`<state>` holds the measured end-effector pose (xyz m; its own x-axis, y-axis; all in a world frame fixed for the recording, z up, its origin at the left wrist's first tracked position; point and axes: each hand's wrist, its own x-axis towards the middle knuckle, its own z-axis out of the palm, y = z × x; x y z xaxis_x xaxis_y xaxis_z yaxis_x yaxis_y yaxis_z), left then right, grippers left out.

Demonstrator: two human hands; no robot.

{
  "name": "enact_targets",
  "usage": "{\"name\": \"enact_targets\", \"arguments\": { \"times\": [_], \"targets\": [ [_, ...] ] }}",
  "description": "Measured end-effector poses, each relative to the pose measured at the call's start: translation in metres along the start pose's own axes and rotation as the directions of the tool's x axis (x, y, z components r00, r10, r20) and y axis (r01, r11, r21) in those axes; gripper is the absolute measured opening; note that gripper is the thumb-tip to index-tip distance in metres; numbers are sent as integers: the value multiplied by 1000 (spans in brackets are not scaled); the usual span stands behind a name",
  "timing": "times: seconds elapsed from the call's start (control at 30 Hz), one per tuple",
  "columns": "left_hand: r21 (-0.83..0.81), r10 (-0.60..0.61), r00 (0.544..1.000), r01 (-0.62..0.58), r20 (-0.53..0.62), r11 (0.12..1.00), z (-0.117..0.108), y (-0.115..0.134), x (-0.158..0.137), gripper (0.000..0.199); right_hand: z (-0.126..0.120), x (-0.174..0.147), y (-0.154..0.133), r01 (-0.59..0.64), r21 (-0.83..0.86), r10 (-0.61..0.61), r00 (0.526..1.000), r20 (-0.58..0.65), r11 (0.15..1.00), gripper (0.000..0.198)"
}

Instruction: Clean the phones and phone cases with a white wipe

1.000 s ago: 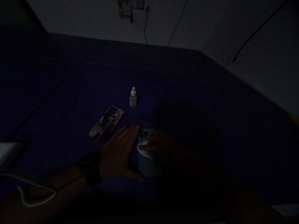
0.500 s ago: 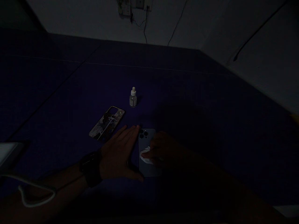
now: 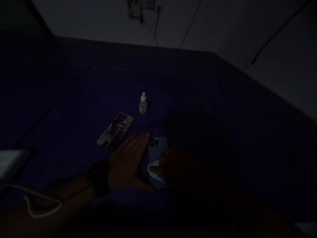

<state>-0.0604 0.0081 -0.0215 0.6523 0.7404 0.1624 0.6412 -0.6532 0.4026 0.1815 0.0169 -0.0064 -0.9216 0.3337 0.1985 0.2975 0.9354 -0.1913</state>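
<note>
A smartphone (image 3: 158,150) lies back up on the dark blue surface, its camera lenses at the far end. My left hand (image 3: 127,167) rests flat at its left side, fingers stretched forward and thumb apart, with fingertips by the top left corner and thumb near the bottom left one. Pinched in my right hand (image 3: 174,167) is a crumpled white tissue (image 3: 155,170), pressed on the lower half of the phone's back. Shadow hides most of the right fingers. A patterned phone case (image 3: 115,130) lies beyond my left hand.
A small dropper bottle (image 3: 143,105) stands upright beyond the phone. At the left edge is a white box-like object (image 3: 12,162), and a pale cord loop (image 3: 44,216) hangs before my left forearm. Wall sockets (image 3: 151,5) with cables are at the back. Lighting is very dim.
My right hand has slid the tissue a little toward me along the phone's back. The left hand stays beside the phone. The whole view has shifted slightly.
</note>
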Motion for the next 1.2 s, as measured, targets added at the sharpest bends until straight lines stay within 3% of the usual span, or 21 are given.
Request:
{"name": "enact_targets", "arguments": {
  "times": [0.13,0.3,0.5,0.7,0.97,1.13,1.2],
  "targets": [
    [6,7,1000,-7,-1,1000,0,1,0,140,-2,-6,1,59,29,-61,994,95,998,17],
    [-18,5,1000,-5,-26,1000,0,1,-1,140,-4,-3,4,-82,-24,83,995,55,996,24],
    [3,11,999,-11,-32,1000,0,1,0,142,-1,1,-2,65,72,-72,992,100,995,14],
    [6,-4,1000,4,-12,1000,0,1,-1,142,-6,-5,8,-89,12,89,996,12,996,20],
    [16,3,1000,-3,-1,1000,0,1,-1,143,-6,2,-7,67,19,-68,992,106,998,13],
    [10,12,1000,-12,-12,1000,1,0,-1,142,-4,-3,5,-73,1,73,997,36,997,19],
    [5,10,1000,-10,-20,1000,0,0,-1,143,3,-1,6,-68,6,68,998,5,998,21]
  ]
}}
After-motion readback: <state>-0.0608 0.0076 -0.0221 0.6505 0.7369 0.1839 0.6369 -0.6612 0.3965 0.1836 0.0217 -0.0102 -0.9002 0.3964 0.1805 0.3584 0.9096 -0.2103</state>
